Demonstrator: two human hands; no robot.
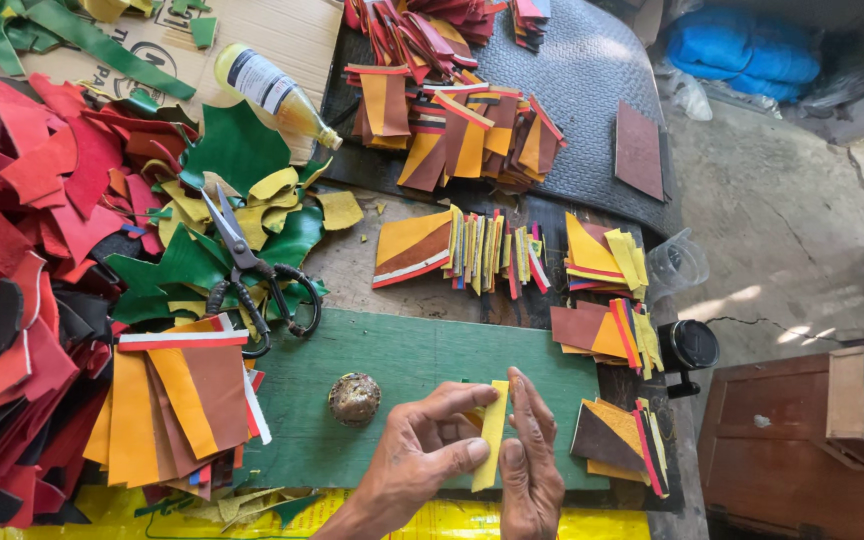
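Note:
My left hand (420, 455) and my right hand (530, 455) press together on a small patchwork piece, whose yellow leather strip (493, 432) stands on edge between them. They work on a green board (412, 360). The left thumb and fingers pinch the strip from the left, and the right hand lies flat against it on the right. A small round dirty lump (354, 398) sits on the board just left of my hands.
Stacks of orange, brown and yellow patchwork pieces lie at left (177, 405), at right (617, 440) and in a row behind (472, 250). Scissors (247, 270) rest on green scraps. A red scrap heap (12, 250) fills the left. A bottle (277, 95) lies at the back.

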